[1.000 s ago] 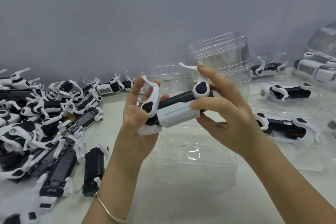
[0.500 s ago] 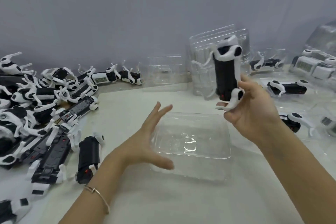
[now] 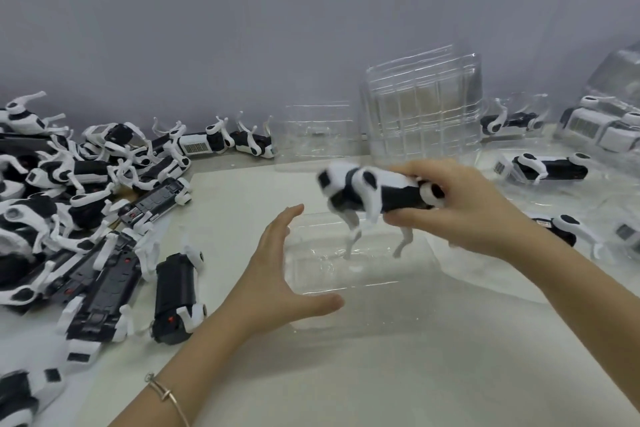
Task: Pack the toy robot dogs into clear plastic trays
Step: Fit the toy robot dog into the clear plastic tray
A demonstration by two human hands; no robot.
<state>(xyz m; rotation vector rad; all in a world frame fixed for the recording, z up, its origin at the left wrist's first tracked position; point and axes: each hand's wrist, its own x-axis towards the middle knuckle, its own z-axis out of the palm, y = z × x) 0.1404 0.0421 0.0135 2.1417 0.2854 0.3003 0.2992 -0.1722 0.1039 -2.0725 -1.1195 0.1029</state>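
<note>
My right hand (image 3: 464, 208) grips a black-and-white toy robot dog (image 3: 370, 192) by its rear, body level, legs pointing down. The dog hangs just above a clear plastic tray (image 3: 363, 270) in the middle of the table, its feet reaching into the tray's hollow. My left hand (image 3: 280, 284) is open, fingers straight, held at the tray's left edge with the thumb along its near side. The dog is blurred by motion.
A heap of loose toy dogs (image 3: 79, 218) covers the table's left side. A stack of clear trays (image 3: 420, 111) stands at the back, another tray (image 3: 315, 135) beside it. Packed dogs in trays (image 3: 547, 168) lie on the right.
My right hand has turned the dog from upright to level and lowered it over the tray. My left hand, which let go of the dog earlier, has stayed by the tray's left edge.
</note>
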